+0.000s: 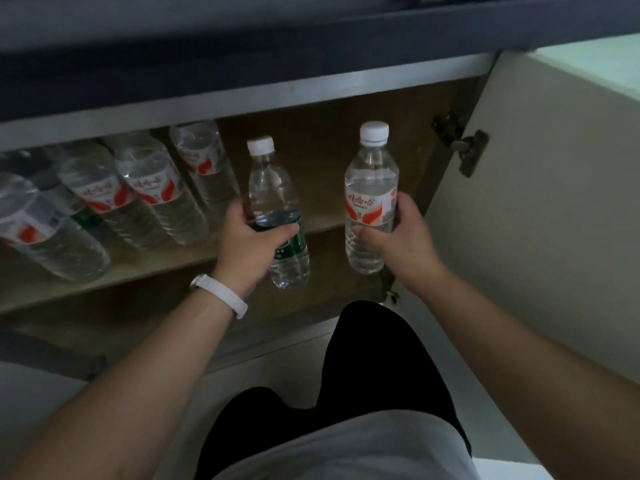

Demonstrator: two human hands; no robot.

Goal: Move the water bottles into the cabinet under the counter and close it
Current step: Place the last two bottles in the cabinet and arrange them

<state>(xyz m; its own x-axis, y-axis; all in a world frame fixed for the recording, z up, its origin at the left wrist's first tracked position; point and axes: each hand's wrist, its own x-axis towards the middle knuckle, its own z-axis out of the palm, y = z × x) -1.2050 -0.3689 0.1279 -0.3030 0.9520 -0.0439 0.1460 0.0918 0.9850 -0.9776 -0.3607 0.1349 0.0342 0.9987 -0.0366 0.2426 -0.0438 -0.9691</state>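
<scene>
**Two bottles poised at the shelf's front edge**

Head view: the left hand (252, 244) had its fingers clamped round a green-labelled bottle (273, 188). The right hand (398, 237) gripped a red-labelled bottle (370, 188). Both bottles were upright, in front of the right half of the shelf (173, 268). Set too far left, the green one could knock the standing row (152, 188) over. Left at the front edge, either might block the open door (519, 202). Counted: two bottles held, at least five shelved; the dim back-left corner hid any more.
</scene>
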